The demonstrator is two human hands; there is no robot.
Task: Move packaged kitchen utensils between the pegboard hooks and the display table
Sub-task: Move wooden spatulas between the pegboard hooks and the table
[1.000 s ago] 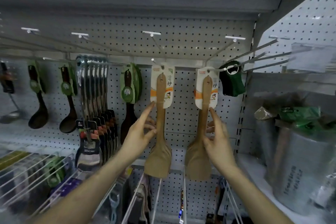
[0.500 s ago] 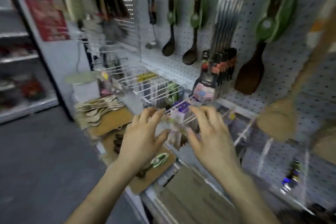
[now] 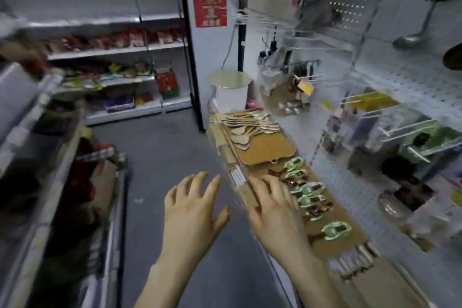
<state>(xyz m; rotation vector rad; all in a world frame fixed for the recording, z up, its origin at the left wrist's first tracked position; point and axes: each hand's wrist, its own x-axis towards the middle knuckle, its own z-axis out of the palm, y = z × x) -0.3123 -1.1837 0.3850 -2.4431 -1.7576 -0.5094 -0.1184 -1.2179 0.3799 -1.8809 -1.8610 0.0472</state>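
Observation:
The frame is blurred by head motion. Below me runs the brown display table (image 3: 265,150) along the pegboard wall (image 3: 412,77). On it lie a pile of wooden spatulas (image 3: 246,130) at the far end and a row of several green-packaged utensils (image 3: 310,190) nearer me. My left hand (image 3: 192,205) hovers over the aisle floor with fingers spread, holding nothing. My right hand (image 3: 275,205) is over the table's near edge, fingers straight, just left of the green packs; whether it touches them is unclear.
A white cylindrical bin with a round lid (image 3: 231,92) stands at the table's far end. Wire hooks and baskets (image 3: 390,127) jut from the pegboard on the right. Stocked shelves (image 3: 112,57) line the far side of the grey aisle floor (image 3: 160,157); a shelf edge (image 3: 50,182) stands at left.
My view swung left and down from the hanging wooden spatulas to the display table and aisle. Both hands came off the spatulas and dropped, empty, toward the table edge.

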